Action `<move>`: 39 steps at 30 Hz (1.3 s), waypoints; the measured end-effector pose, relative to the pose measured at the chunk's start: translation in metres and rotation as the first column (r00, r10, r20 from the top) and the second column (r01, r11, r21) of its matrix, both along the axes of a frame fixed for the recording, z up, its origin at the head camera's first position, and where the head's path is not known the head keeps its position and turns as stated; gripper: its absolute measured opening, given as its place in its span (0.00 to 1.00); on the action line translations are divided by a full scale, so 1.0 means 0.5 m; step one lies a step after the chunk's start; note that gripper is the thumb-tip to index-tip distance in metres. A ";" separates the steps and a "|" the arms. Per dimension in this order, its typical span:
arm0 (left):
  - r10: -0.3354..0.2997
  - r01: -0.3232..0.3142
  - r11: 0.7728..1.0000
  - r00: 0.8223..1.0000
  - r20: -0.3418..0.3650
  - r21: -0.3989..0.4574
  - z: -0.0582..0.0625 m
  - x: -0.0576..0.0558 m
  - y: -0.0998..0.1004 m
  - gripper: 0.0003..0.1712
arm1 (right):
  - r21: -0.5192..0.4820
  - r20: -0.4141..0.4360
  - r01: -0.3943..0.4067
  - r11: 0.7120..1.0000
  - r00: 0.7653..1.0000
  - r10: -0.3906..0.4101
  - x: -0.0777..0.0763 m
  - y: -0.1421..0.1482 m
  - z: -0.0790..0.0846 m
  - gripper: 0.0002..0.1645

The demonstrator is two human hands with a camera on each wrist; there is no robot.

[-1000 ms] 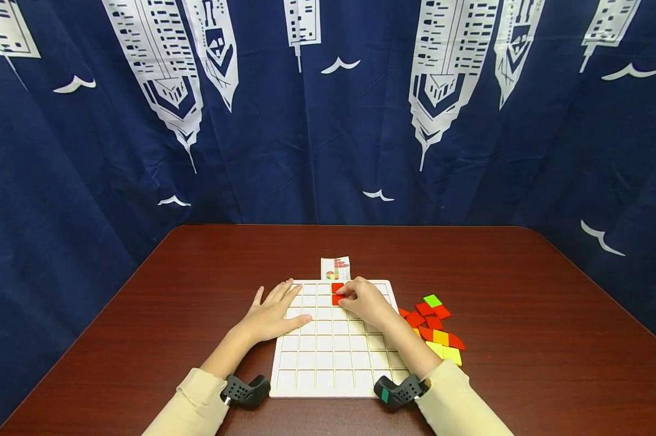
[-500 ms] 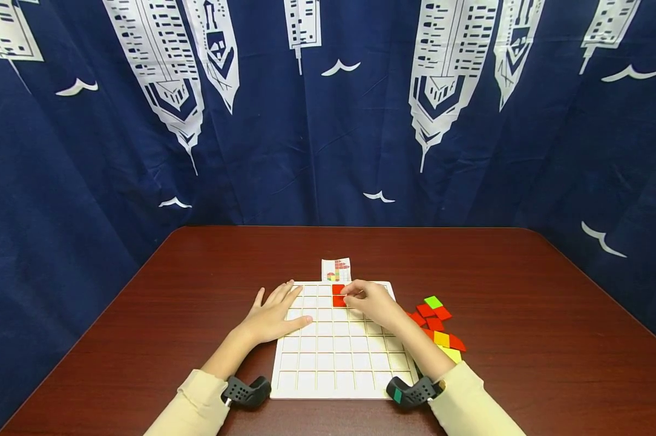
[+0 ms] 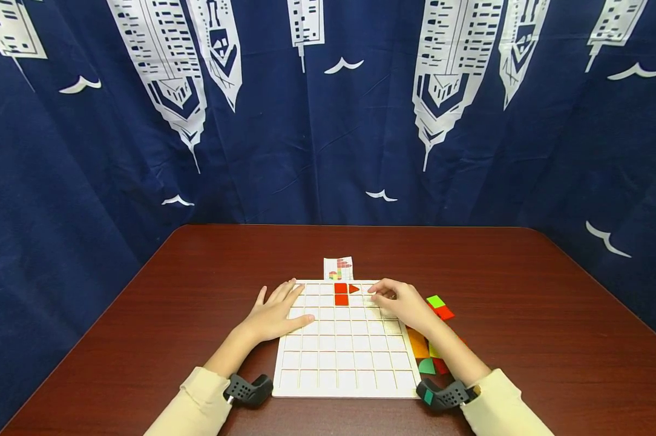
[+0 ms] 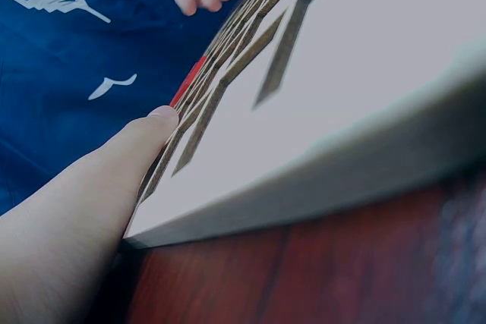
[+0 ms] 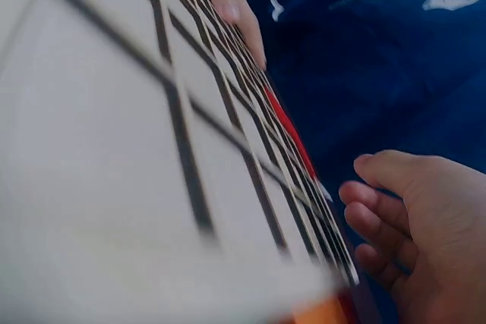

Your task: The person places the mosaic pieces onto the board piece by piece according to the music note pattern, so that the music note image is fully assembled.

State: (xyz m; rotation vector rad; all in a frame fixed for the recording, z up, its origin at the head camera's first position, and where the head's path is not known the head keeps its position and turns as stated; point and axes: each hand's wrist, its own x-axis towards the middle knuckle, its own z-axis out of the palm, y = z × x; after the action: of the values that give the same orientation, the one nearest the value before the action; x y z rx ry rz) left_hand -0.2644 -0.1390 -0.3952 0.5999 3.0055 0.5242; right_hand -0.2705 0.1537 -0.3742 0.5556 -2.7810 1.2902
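Observation:
A white board [image 3: 350, 363] with a raised grid lies on the table. My left hand [image 3: 273, 315] rests spread on its left edge, thumb reaching over the squares. Near the far edge two red square tiles [image 3: 341, 300] sit one below the other, and a small red triangle tile [image 3: 353, 289] lies right of the upper one. Over the far right part of the board is my right hand [image 3: 406, 306], fingers loosely bent with nothing between them. The right wrist view shows this hand [image 5: 425, 225] beside the grid, its fingertips apart from the thumb.
Behind the board lies a printed card [image 3: 337, 267] with a coloured block picture. Loose pieces lie right of the board, partly under the right forearm: a light green tile [image 3: 436, 301], an orange one [image 3: 417, 343] and a teal rounded one [image 3: 426, 366]. A blue curtain [image 3: 317, 151] hangs behind.
My right hand has let go of the red triangle tile beside the upper red square and moved right, uncovering both squares. The left hand has stayed in place.

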 end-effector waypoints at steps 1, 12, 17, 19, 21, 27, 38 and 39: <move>0.000 0.000 1.000 1.000 0.001 0.000 0.000 0.000 0.000 0.47 | 0.005 -0.004 -0.006 1.000 1.000 0.006 -0.001 0.011 -0.002 0.09; -0.003 0.003 1.000 1.000 0.003 -0.002 -0.002 -0.002 0.002 0.47 | 0.080 -0.005 -0.050 0.996 0.999 0.050 -0.007 0.135 -0.014 0.12; -0.004 0.004 1.000 1.000 0.008 -0.002 -0.001 -0.001 0.002 0.47 | 0.129 -0.053 -0.033 0.991 0.998 0.040 -0.002 0.174 -0.019 0.13; -0.004 0.004 1.000 1.000 0.008 0.002 0.000 0.000 0.002 0.47 | 0.142 -0.073 -0.029 0.989 0.997 0.039 -0.001 0.185 -0.020 0.13; -0.002 0.002 1.000 1.000 0.013 -0.007 0.001 0.001 0.002 0.47 | 0.158 -0.084 -0.025 0.987 0.996 0.039 -0.001 0.193 -0.021 0.13; -0.003 0.003 1.000 1.000 0.008 -0.008 -0.002 0.001 0.002 0.47 | 0.223 -0.108 -0.010 0.975 0.994 0.034 -0.003 0.207 -0.022 0.11; -0.005 0.005 1.000 1.000 0.004 0.000 -0.003 0.001 0.001 0.47 | 0.210 -0.066 -0.052 0.976 0.996 0.068 -0.001 0.213 -0.020 0.12; -0.005 0.005 1.000 1.000 0.005 0.002 -0.003 0.001 0.001 0.47 | 0.207 -0.068 -0.052 0.977 0.995 0.067 -0.001 0.212 -0.020 0.13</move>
State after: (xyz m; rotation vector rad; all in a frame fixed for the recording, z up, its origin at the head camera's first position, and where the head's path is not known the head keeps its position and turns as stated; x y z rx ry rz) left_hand -0.2638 -0.1385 -0.3965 0.6055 2.9985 0.5270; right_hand -0.2712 0.2598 -0.3842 0.6866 -2.8736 0.9749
